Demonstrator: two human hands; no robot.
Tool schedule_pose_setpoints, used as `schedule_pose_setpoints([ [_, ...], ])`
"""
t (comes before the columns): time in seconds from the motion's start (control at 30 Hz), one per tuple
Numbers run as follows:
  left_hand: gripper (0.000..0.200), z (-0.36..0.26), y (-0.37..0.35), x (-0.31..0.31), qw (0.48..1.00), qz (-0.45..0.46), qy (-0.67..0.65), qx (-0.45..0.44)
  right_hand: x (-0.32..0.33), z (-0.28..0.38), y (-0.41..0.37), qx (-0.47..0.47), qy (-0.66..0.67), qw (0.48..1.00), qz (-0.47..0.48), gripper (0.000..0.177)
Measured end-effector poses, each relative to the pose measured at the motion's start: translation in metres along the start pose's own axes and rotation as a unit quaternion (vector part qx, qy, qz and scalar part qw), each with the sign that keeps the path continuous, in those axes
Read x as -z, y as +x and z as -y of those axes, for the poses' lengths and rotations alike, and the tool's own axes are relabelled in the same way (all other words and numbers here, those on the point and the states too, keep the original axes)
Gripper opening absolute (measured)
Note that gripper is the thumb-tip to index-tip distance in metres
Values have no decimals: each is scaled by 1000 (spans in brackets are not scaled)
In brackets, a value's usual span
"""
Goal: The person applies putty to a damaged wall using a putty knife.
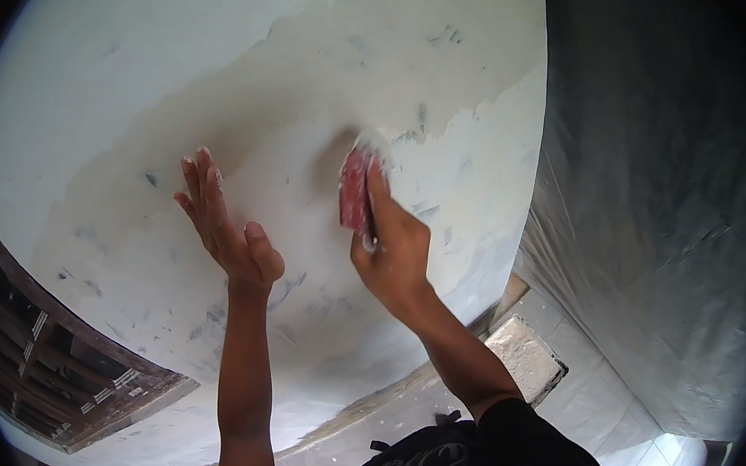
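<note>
Across the broad off-white wall [250,116], patched with beige and flecked with dark scuffs, two bare hands are raised. The right hand [400,251] is clasped around a red, block-shaped hand tool smeared with white powder [353,194]; that tool sits near the middle of the wall, though from where I stand I can't tell whether its far edge touches the surface. The left hand [229,236] is free of any object, fingers extended and whitened at the tips; whether it meets the wall is unclear. Lower left is a dark brown slatted wooden frame [128,394]. Translucent plastic sheeting [653,178] hangs on the right, and near the person's black printed shirt [540,452], a pale, crusty-topped rectangular object [524,357] rests by grey floor tiles [596,368].
</note>
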State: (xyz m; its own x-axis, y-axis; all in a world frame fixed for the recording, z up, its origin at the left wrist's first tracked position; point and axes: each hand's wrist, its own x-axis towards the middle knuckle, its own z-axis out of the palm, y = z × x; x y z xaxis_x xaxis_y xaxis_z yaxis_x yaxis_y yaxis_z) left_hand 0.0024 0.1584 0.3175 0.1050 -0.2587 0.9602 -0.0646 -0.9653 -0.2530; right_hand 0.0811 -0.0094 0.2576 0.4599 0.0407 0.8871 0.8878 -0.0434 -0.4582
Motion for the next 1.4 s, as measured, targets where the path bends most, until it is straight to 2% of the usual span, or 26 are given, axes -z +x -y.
schedule_pose_setpoints([
  [0.07,63,-1,3,-1,1000,5,11,-10,2,-10,34,-5,-52,997,-64,81],
  [0.13,63,-1,2,0,1000,9,15,-7,-8,-11,50,-12,-71,995,-66,82],
  [0.2,63,-1,2,-1,1000,14,19,-5,-32,-12,49,40,-137,990,-17,83],
  [0.3,62,0,1,-1,1000,9,25,1,-45,-1,-7,82,-58,995,14,78],
  [0.4,62,-2,2,0,1000,9,21,8,-28,3,-47,75,25,995,59,84],
  [0.47,61,-3,4,1,1000,21,18,-9,-12,-3,-27,67,18,997,17,87],
  [0.53,61,-4,4,-1,999,24,27,-14,2,-13,9,31,-15,999,-27,84],
  [0.6,62,-5,7,-3,999,18,33,-25,2,-24,42,42,-43,994,-94,80],
  [0.67,63,-6,6,-3,999,31,33,-27,-3,-26,54,11,-89,995,-38,79],
  [0.73,63,-7,7,-3,999,36,32,-23,-20,-24,35,39,-104,994,-6,79],
  [0.87,62,-6,7,-1,998,48,33,-21,-21,-4,-34,63,-35,994,86,84],
  [0.9,62,-6,8,-1,998,47,34,-21,-19,-6,-33,64,-35,994,86,84],
  [1.0,62,-8,7,1,997,60,41,-20,-5,-6,-3,73,-11,997,-2,89],
  [1.07,61,-8,8,0,997,59,41,-19,0,-15,35,38,-62,996,-46,86],
  [1.2,61,-8,8,0,997,59,38,-16,-20,-29,64,16,-111,993,-40,87],
  [1.27,61,-8,8,0,998,53,37,-16,-26,-20,41,104,-90,990,8,82],
  [1.33,61,-8,8,0,998,53,38,-16,-25,-10,6,103,-70,990,62,83],
  [1.4,61,-8,8,0,998,54,40,-17,-24,-11,-23,108,-36,992,52,83],
])
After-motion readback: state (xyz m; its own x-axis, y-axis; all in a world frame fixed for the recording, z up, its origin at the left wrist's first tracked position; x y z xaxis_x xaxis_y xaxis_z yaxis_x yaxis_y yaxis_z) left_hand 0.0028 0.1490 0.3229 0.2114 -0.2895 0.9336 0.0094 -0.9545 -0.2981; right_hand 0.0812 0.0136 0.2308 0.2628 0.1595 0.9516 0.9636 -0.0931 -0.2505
